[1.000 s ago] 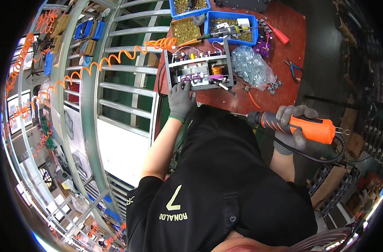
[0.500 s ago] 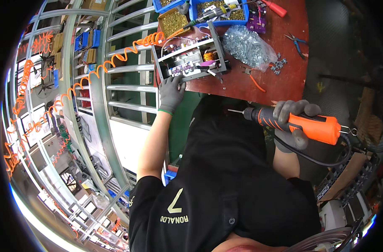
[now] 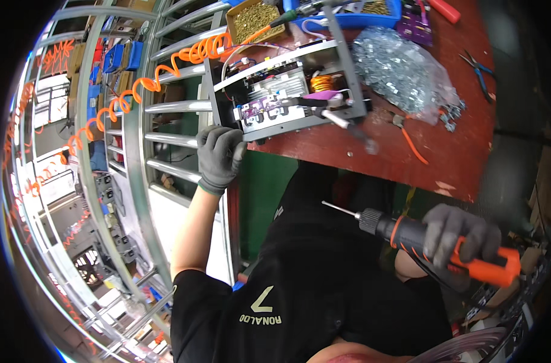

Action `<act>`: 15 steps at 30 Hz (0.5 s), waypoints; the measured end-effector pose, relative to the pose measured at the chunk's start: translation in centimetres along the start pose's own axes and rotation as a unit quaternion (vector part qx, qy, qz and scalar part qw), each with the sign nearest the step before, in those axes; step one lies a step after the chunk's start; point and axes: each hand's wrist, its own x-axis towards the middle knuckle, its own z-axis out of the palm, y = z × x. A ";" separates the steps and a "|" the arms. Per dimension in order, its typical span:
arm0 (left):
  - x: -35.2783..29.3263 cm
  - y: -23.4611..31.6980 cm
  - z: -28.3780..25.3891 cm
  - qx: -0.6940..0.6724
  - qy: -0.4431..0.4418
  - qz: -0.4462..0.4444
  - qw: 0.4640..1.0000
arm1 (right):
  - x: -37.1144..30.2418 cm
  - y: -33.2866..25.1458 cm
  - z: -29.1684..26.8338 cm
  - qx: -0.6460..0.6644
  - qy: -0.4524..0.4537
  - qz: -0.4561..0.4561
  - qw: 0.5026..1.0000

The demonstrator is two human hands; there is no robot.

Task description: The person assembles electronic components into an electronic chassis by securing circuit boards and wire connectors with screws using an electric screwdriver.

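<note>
My right hand [image 3: 460,239], in a grey glove, is wrapped round an orange and black electric screwdriver [image 3: 493,269]. Its thin bit points left, below the table's near edge and away from the work. My left hand [image 3: 220,156], gloved too, has its fingers curled in at the near left corner of an open metal case [image 3: 296,125]; whatever is inside those fingers is hidden. Within the case are circuit boards, silvery heat sinks, a copper-coloured coil [image 3: 322,83] and wires. A white and black cable end [image 3: 348,125] sticks out over its near side.
On the red table [image 3: 372,163] lie a clear bag of metal parts [image 3: 402,72], orange-handled cutters [image 3: 413,144], blue-handled pliers [image 3: 481,77] and a purple board [image 3: 416,25]. Screws fill a bin [image 3: 256,21] behind the case. An orange coiled hose [image 3: 130,97] crosses metal rails at left.
My right hand has brought the screwdriver lower and nearer my body. My left hand has drawn back from the case's near edge to its corner, curling its fingers. The view has shifted.
</note>
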 end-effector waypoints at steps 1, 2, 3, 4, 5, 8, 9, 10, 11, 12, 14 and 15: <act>0.4 0.1 1.0 0.005 0.014 0.017 1.000 | -0.2 0.0 -0.4 -0.018 -0.013 0.002 1.000; 0.2 0.0 1.4 0.022 0.025 0.028 0.999 | -0.7 0.5 -0.6 -0.027 -0.044 -0.001 0.999; -0.1 0.1 2.0 0.023 0.054 0.034 0.998 | -1.7 1.2 -0.3 -0.041 -0.072 -0.003 0.997; -0.5 0.0 1.9 0.038 0.066 0.037 0.996 | -2.9 2.5 0.7 -0.050 -0.083 -0.003 0.995; -1.1 -0.2 2.1 0.041 0.086 0.038 0.995 | -4.3 3.7 1.9 -0.082 -0.010 -0.087 0.993; -2.4 -0.8 2.5 0.044 0.115 0.033 0.992 | -6.6 6.3 4.3 -0.136 0.020 -0.181 0.974; -2.4 -0.8 2.3 0.063 0.120 0.038 0.990 | -7.0 7.9 6.0 -0.167 0.097 -0.225 0.955; -2.6 -0.7 2.0 0.079 0.124 0.040 0.988 | -7.2 8.5 7.5 -0.196 0.172 -0.265 0.928; -3.5 -0.4 2.4 0.083 0.151 0.064 0.983 | -8.4 8.1 7.4 -0.226 0.114 -0.243 0.936; -4.1 0.0 2.7 0.090 0.182 0.090 0.975 | -8.7 8.4 8.2 -0.240 0.100 -0.246 0.934; -5.4 2.0 4.0 -0.128 0.120 0.173 0.969 | -9.2 9.8 10.6 -0.266 0.165 -0.270 0.910; -5.7 4.1 4.8 -0.156 -0.027 0.219 0.963 | -9.7 9.2 11.0 -0.301 0.113 -0.257 0.912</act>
